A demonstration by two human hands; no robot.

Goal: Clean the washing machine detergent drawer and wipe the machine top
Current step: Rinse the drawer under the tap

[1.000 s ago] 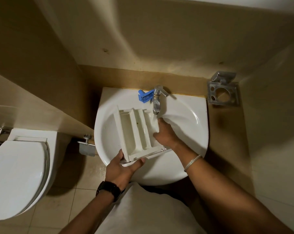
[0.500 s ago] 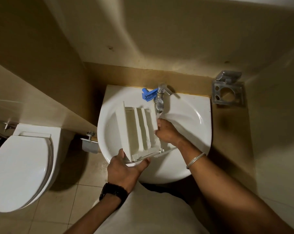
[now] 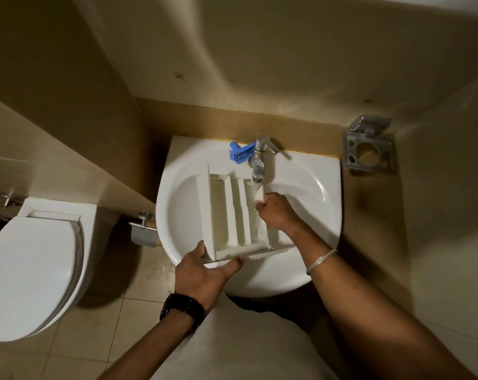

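Rinsing was underway: detergent drawer (image 3: 233, 215) gripped over the sink (image 3: 309, 193) front rim by left hand (image 3: 205, 272), scrubbed by clenched right hand (image 3: 276, 212); remaining compartments would likely need turning under the tap (image 3: 259, 160)

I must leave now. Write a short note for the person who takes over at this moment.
Left hand grips the near end of the drawer, holding it over the sink.
Right hand rests curled on the drawer's right side, under the tap.
A blue part lies on the sink rim.
Done: drawer is out, at the sink.
Left: finish cleaning it, wipe the machine top.
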